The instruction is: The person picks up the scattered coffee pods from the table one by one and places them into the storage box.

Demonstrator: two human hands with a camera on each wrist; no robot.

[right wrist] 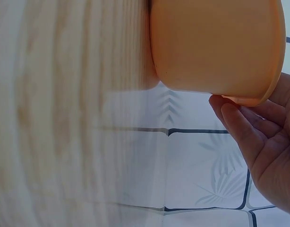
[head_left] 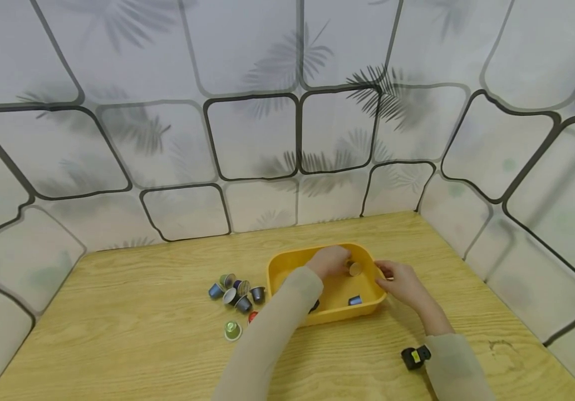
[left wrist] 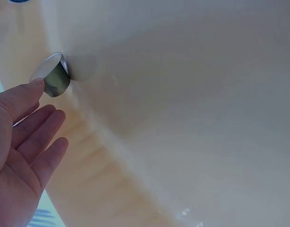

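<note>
A yellow plastic tray (head_left: 347, 316) stands on the wooden table. My left hand (head_left: 329, 260) reaches inside it and pinches a green coffee capsule (left wrist: 58, 81) with a pale lid, close to the tray's wall. In the left wrist view the thumb lies on the capsule's edge and the other fingers are half bent. My right hand (head_left: 401, 283) grips the tray's right rim; the right wrist view shows fingers curled at that rim. A blue capsule (head_left: 354, 301) lies on the tray's floor, and a dark capsule (head_left: 314, 306) is partly hidden by my left sleeve.
Left of the tray several capsules (head_left: 230, 296) lie in a loose cluster. A green capsule (head_left: 232, 330) sits nearer the front, with a red one (head_left: 252, 317) partly behind my sleeve. Patterned fabric walls (head_left: 257, 139) enclose the table's back and sides.
</note>
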